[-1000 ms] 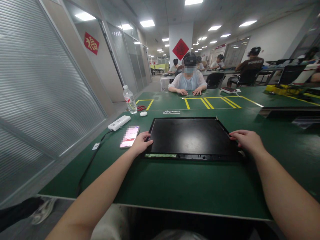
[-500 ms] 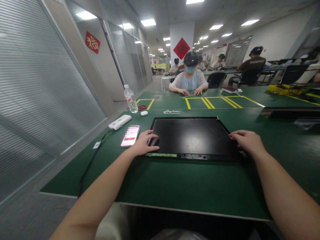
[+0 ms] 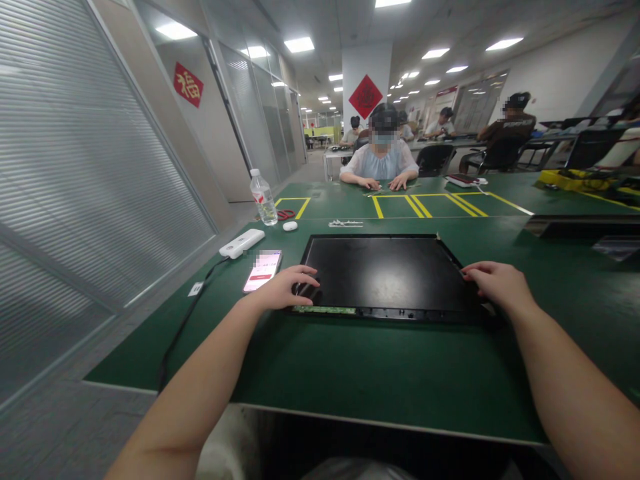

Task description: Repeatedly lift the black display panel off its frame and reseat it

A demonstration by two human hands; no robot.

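Observation:
A flat black display panel (image 3: 380,270) lies on the green table in front of me, screen up, with a strip of green circuit board (image 3: 325,310) bared along its near edge. My left hand (image 3: 285,287) rests at the panel's left edge, thumb and fingers apart and reaching over the screen's lower left corner. On the opposite side my right hand (image 3: 500,283) pinches the right edge between thumb and forefinger; its other fingers curl under and are partly hidden.
Left of the panel lie a lit phone (image 3: 263,270), a white power bank (image 3: 243,244) with a black cable, an earbud case (image 3: 290,227), red-handled scissors (image 3: 286,215) and a water bottle (image 3: 263,198). Thin white strips (image 3: 345,224) lie beyond the panel. A person (image 3: 381,160) sits opposite.
My left hand has slid slightly, its fingers reaching a little farther over the panel's left edge and the thumb lower. My right hand keeps its place on the right edge.

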